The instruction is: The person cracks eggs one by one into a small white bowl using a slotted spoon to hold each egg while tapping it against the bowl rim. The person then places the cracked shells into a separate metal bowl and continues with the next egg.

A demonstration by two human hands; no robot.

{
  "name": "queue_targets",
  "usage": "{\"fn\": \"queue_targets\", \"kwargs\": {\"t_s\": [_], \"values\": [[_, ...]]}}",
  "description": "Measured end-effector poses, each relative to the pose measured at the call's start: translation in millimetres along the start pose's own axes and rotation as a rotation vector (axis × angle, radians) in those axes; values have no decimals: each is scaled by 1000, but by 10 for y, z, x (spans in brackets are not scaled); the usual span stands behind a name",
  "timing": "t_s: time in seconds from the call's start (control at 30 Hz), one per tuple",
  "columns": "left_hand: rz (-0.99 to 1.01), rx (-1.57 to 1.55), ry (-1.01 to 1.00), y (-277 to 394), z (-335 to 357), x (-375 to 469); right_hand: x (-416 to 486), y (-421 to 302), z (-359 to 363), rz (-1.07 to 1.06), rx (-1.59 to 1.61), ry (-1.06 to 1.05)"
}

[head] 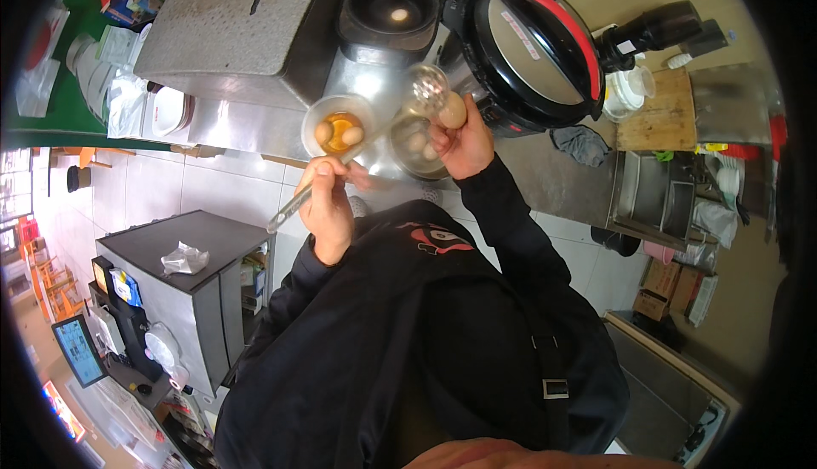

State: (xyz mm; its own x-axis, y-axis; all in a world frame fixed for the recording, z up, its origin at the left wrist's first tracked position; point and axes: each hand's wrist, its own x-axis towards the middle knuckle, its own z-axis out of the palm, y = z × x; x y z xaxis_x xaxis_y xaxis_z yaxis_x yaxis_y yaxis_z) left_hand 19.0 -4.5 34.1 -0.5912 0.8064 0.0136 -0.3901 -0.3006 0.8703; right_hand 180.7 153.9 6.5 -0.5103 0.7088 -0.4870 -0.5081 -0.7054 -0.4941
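Note:
My left hand (325, 207) grips the long handle of a metal strainer ladle (429, 89), whose head is blurred. In my right hand (471, 146) is a pale brown egg (452, 111), held up beside the ladle head. A white plastic tub (307, 125) with amber liquid and a couple of eggs (352, 136) stands just beyond my left hand. Under the ladle and partly behind my right hand, a metal bowl (408, 164) holds several more eggs (417, 143). Whether the eggs are peeled is hard to tell.
A large electric pressure cooker (536, 47) stands to the right, near a grey cloth (581, 145). Farther back, a dark pot (370, 16) contains one egg (399, 15). A big metal box (236, 22) rises at left. A sink (654, 182) lies far right.

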Motion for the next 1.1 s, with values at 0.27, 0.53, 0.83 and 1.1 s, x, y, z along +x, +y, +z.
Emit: {"fn": "queue_targets", "kwargs": {"t_s": [0.27, 0.53, 0.83, 1.1], "values": [[10, 12, -21, -25, -30, -4, 4, 3, -71, 67, 99, -127], [56, -6, 14, 51, -51, 16, -16, 17, -63, 77, 122, -108], [42, -15, 43, 102, -88, 56, -29, 48, -168, -83, -96, -142], [88, -69, -2, 149, -143, 96, 4, -16, -293, -88, -44, -253]]}}
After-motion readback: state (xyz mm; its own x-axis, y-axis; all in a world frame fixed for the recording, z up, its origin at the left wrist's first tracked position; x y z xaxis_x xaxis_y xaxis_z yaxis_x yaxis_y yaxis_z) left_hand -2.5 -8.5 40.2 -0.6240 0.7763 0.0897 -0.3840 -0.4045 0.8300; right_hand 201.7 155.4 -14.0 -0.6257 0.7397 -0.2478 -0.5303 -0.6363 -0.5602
